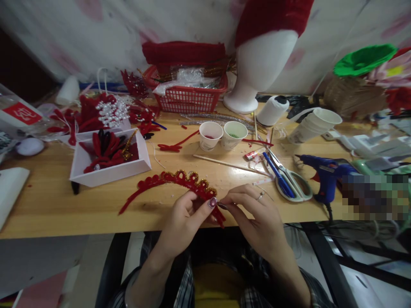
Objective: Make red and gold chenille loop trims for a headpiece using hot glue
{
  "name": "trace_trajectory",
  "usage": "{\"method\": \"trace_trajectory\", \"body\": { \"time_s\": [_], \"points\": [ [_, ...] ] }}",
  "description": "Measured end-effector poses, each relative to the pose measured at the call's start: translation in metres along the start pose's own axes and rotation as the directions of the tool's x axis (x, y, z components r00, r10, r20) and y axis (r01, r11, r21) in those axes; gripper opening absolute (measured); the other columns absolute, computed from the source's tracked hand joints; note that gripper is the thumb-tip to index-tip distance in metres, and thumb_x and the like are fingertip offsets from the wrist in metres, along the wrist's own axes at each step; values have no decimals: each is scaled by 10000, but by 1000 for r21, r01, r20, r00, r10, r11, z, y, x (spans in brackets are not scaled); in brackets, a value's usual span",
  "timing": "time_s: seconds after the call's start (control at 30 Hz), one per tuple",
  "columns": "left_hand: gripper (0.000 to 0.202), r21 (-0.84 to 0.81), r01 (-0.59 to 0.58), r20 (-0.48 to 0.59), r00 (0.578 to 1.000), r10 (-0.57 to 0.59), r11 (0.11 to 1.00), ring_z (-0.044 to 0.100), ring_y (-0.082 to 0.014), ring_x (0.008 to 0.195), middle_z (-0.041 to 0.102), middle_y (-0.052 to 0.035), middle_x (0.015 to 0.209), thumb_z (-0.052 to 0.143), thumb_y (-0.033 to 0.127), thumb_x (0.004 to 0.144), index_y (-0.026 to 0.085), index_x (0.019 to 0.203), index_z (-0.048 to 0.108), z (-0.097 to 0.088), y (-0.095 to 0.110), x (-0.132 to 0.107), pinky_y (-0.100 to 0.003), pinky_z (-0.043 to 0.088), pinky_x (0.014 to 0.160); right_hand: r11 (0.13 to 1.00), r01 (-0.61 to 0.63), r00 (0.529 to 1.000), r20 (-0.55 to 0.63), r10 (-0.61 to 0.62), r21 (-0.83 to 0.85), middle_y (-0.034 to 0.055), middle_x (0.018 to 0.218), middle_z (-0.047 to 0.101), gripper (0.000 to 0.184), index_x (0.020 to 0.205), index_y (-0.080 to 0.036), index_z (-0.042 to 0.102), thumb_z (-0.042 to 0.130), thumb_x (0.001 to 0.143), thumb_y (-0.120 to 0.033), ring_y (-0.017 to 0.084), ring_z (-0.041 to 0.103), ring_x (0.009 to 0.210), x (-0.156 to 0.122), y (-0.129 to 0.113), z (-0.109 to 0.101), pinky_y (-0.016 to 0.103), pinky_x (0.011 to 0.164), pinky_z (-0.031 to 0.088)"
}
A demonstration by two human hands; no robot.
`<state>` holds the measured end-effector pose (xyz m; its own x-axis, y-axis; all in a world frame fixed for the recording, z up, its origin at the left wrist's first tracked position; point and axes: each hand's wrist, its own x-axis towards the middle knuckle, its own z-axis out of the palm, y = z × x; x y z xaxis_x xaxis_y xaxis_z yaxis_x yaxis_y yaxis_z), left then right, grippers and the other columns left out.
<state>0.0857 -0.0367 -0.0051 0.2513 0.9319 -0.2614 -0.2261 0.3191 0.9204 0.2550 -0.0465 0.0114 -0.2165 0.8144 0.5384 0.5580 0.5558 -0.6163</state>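
Observation:
A curved red headband (167,179) trimmed with gold loops lies across the front of the wooden table (48,201). My left hand (186,218) pinches its right end at the table's edge, thumb on top. My right hand (253,214), a ring on one finger, meets it from the right with fingertips pinched together at the same end. Whether the right hand grips the headband or something small on it, I cannot make out.
A white box (109,167) of red trims sits at left. Behind are a red basket (188,96), a white foam head (260,68), two paper cups (221,134). Scissors (289,179), a wooden stick (231,164) and a blue glue gun (324,173) lie to the right.

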Motion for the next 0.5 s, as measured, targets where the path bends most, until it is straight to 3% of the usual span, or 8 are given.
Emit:
{"method": "trace_trajectory", "body": {
  "time_s": [0.3, 0.5],
  "points": [
    [242, 153, -26, -108, 993, 43, 988, 686, -138, 604, 722, -18, 669, 723, 380, 830, 155, 788, 644, 4, 4, -5, -224, 561, 596, 1000, -12, 998, -54, 12, 3, 27, 807, 673, 172, 914, -210, 692, 609, 913, -59, 155, 651, 742, -4, 2, 8, 282, 661, 567],
    [297, 146, -34, -101, 994, 49, 989, 702, -169, 604, 715, -31, 608, 724, 425, 809, 155, 702, 661, 8, 7, -5, -256, 588, 614, 1000, 1, 998, -66, -1, 1, 27, 805, 661, 192, 897, -205, 679, 587, 909, -37, 155, 649, 750, -4, 1, 10, 274, 653, 559]
  ]
}}
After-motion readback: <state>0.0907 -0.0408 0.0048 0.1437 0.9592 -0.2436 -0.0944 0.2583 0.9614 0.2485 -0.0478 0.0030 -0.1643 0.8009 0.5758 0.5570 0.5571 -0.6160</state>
